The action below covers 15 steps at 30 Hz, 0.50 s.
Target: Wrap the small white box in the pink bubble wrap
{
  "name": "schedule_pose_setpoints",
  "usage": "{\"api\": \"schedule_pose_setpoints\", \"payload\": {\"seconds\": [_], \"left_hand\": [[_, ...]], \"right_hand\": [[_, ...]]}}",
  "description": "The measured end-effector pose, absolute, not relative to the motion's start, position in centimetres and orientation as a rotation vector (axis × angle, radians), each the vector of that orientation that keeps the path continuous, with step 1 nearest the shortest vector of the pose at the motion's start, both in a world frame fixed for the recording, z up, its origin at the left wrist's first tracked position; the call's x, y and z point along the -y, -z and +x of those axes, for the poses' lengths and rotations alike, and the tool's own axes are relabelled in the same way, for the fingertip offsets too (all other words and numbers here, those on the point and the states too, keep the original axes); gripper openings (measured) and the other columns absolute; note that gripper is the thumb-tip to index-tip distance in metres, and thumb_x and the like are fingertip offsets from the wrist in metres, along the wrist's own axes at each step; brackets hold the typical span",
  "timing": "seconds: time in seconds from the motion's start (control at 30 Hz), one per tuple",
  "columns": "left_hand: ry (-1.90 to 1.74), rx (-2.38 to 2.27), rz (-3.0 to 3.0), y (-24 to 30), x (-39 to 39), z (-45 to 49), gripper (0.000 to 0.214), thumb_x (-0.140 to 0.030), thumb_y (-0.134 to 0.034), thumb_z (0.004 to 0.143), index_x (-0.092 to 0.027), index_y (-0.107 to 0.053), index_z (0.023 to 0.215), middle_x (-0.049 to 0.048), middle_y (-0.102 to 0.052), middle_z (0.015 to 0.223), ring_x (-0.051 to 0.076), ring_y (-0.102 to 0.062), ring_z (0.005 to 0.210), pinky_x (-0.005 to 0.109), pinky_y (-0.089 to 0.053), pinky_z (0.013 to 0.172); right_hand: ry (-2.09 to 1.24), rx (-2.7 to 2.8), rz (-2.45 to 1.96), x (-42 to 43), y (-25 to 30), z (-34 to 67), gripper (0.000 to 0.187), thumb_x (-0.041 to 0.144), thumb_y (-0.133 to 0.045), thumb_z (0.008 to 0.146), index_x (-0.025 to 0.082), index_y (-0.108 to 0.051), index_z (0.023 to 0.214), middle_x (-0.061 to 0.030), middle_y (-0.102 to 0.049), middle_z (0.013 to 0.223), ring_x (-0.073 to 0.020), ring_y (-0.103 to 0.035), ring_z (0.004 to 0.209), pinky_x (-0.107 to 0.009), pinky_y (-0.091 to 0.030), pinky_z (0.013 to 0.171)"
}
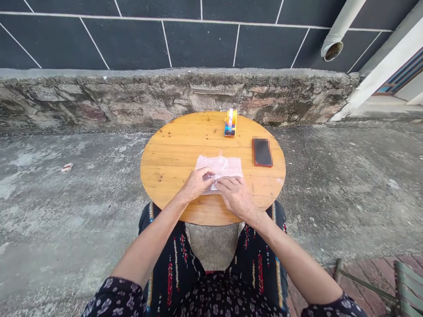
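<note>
A clear bubble-wrap sheet [220, 167] lies flat in the middle of the round wooden table [172, 154]. My left hand [195, 184] pinches the sheet's near edge with curled fingers. My right hand [235, 196] meets it from the right, fingertips pressed on the same edge. What sits under the fingers is hidden.
A small stack of coloured blocks [230, 122] stands at the table's far edge. A dark phone in a red case [262, 152] lies to the right of the sheet. A stone ledge [132, 97] and dark tiled wall rise behind. A white drainpipe [337, 31] hangs upper right; a green chair [406, 286] is at lower right.
</note>
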<state>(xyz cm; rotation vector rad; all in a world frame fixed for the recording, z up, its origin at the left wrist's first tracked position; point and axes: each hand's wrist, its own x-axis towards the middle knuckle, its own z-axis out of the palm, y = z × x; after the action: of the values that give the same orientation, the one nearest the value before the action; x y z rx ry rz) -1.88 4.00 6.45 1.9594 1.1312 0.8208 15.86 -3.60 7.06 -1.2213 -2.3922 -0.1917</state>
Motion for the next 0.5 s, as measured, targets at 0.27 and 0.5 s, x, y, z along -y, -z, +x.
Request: {"api": "schedule_pose_setpoints", "payload": {"seconds": [0.27,0.5], "left_hand": [[-0.787,-1.314,2.000,-6.2,-3.8,-4.6,0.029,-0.031,-0.059,0.080,-0.019,-0.067,0.106,0.0038,-0.071,0.096,0.019,-0.064,0.088,0.029,-0.048,0.081],[-0.805,-1.585,1.965,-5.4,-2.7,-10.1,0.028,-0.036,-0.058,0.081,-0.020,-0.065,0.103,0.0049,-0.070,0.093,0.021,-0.064,0.090,0.033,-0.049,0.086]], "right_hand": [[0.200,2.467,-1.292,3.0,-7.2,16.0,0.024,0.011,-0.049,0.092,0.018,-0.064,0.110,-0.0069,-0.067,0.119,-0.0224,-0.057,0.103,-0.041,-0.035,0.097],[0.208,2.419,-1.263,2.5,-7.2,16.0,0.021,0.016,-0.048,0.095,0.017,-0.065,0.107,-0.0071,-0.069,0.113,-0.0221,-0.058,0.096,-0.042,-0.035,0.095]]}}
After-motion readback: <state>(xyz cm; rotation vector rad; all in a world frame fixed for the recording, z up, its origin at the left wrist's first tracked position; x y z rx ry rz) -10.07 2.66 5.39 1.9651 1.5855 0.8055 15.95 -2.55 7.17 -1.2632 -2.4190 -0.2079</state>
